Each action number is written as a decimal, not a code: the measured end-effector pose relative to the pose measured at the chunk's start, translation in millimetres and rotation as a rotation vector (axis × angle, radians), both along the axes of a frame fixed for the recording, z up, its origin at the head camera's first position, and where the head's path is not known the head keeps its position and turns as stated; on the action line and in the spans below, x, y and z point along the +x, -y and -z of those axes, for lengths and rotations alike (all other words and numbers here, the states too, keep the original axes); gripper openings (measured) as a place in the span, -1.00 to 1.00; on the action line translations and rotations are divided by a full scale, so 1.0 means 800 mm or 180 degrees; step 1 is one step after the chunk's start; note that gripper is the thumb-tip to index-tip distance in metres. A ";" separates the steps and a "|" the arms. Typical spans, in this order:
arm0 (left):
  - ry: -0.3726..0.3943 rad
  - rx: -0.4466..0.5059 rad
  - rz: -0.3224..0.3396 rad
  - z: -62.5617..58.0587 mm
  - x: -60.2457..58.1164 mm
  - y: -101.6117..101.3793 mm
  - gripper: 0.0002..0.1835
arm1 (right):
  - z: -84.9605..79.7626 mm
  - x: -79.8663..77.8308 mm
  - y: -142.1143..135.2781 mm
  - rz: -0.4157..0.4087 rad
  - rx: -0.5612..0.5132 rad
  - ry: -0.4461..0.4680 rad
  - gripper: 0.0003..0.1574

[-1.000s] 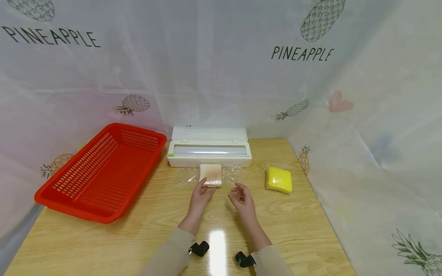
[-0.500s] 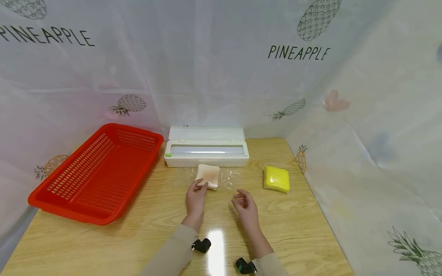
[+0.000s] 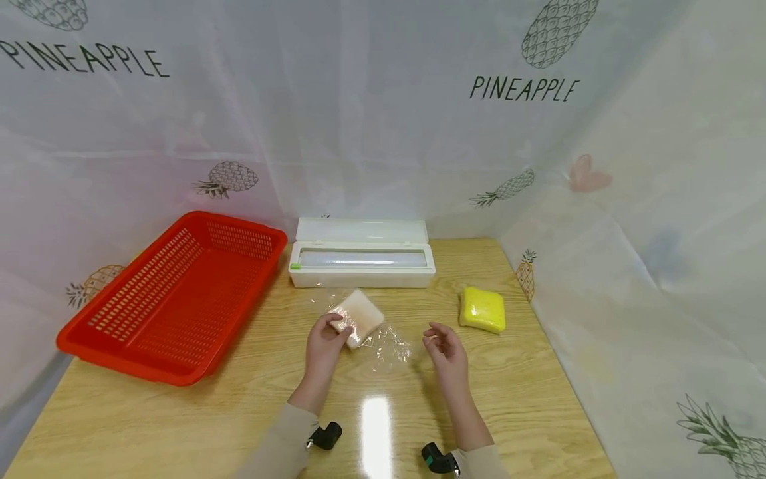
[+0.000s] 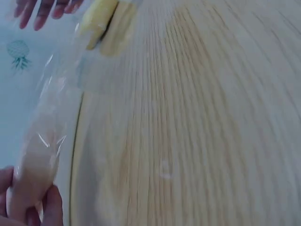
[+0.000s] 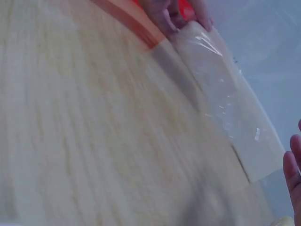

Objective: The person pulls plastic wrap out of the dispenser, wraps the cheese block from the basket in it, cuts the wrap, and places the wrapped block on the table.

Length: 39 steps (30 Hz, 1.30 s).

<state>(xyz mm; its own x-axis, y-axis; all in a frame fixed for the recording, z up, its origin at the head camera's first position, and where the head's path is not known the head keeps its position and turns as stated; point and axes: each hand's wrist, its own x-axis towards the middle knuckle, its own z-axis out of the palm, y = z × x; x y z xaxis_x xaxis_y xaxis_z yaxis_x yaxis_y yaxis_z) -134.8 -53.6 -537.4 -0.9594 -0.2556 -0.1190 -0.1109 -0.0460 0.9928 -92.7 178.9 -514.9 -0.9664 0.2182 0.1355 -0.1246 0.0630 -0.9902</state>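
A pale square bread slice (image 3: 364, 314), browned in the middle, is wrapped in clear film whose loose ends (image 3: 390, 348) stick out on both sides. My left hand (image 3: 322, 351) pinches its near left edge, thumb on top, and it sits turned at an angle. In the left wrist view the wrapped slice (image 4: 34, 181) stands edge-on between the fingers. Off to the right, my right hand (image 3: 449, 356) holds nothing, its fingers loosely bent, apart from the film. Only part of the right hand (image 5: 294, 172) shows in the right wrist view.
Behind the slice stands a white cling film box (image 3: 362, 277) with its lid up and a roll inside. A yellow wrapped block (image 3: 482, 311) lies on the right of the wooden table (image 3: 509, 399). At left is a red basket (image 3: 197, 319).
My left hand has drawn the wrapped slice toward me, away from the box, and turned it at an angle. The right hand has shifted a little to the right.
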 end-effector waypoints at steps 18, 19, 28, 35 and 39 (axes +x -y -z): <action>-0.0022 -0.0168 0.0903 -0.038 0.013 0.038 -0.69 | 0.024 -0.047 0.036 -0.0886 -0.0515 -0.0028 -0.63; -0.0031 -0.0166 0.0926 -0.036 0.011 0.039 -0.69 | 0.027 -0.050 0.039 -0.0880 -0.0569 0.0036 -0.64; 0.0067 -0.0244 0.0972 0.002 -0.013 0.039 -0.69 | 0.020 -0.061 0.064 -0.0894 -0.0417 0.0322 -0.67; 0.0078 -0.0439 0.0898 0.018 -0.022 0.035 -0.70 | 0.023 -0.054 0.069 -0.0881 0.0235 0.0187 -0.73; 0.0079 -0.0833 0.0841 0.015 -0.022 0.034 -0.69 | 0.023 -0.052 0.070 -0.0871 0.0211 0.0230 -0.65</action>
<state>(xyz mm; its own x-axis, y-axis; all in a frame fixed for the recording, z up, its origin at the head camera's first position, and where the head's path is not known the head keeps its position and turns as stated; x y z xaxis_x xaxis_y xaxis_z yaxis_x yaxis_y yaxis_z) -152.7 -81.0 -549.7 -0.9940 -0.0243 -0.1064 -0.1091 0.2426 0.9640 -134.0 122.9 -533.3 -0.9958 -0.0590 0.0695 -0.0753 0.1016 -0.9920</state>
